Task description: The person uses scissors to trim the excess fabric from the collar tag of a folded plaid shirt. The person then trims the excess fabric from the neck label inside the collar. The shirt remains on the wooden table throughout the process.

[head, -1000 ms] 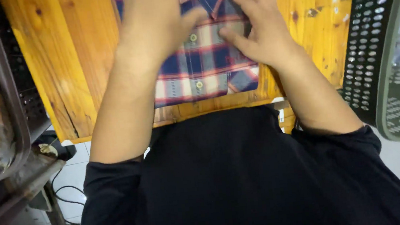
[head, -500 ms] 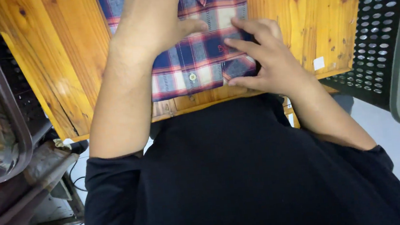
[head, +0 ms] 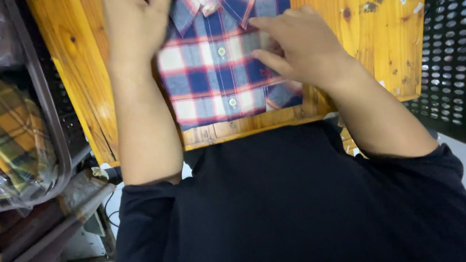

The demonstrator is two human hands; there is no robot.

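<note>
A folded plaid shirt (head: pixel 218 76) in blue, red and white lies collar-up on a wooden table (head: pixel 371 40), its button line facing me. My left hand (head: pixel 136 21) rests flat on the shirt's left side near the collar. On the shirt's right side, my right hand (head: pixel 298 46) presses down with its fingers pointing left toward the buttons. Neither hand lifts the cloth.
A black perforated crate (head: pixel 450 50) stands at the right of the table. At the left, a dark bin (head: pixel 47 125) holds yellow-green plaid garments in clear plastic bags (head: pixel 5 134). My black shirt fills the lower part of the view.
The view has shifted, so the shirt sits lower and its collar shows. My right hand slid left and upward over the shirt's right side; my left hand stays on the left side.
</note>
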